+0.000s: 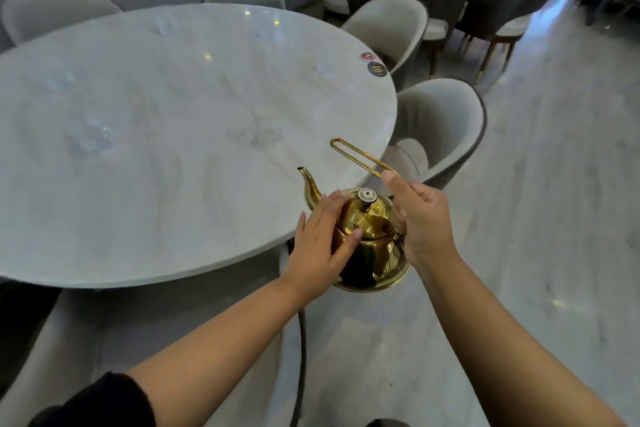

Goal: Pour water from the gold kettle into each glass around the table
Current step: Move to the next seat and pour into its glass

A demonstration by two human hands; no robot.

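- We see a pale marble round table [166, 156].
- On it, faint clear glasses: one at near left [90, 137], one at far left [60, 80]; others too blurred to tell.
- Two round stickers [372, 64] lie at its far right edge.

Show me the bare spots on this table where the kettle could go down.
The near edge of the table, left of the kettle, is bare, as is the middle. Faint glasses ring the left and far rim; two round stickers sit at the right edge.
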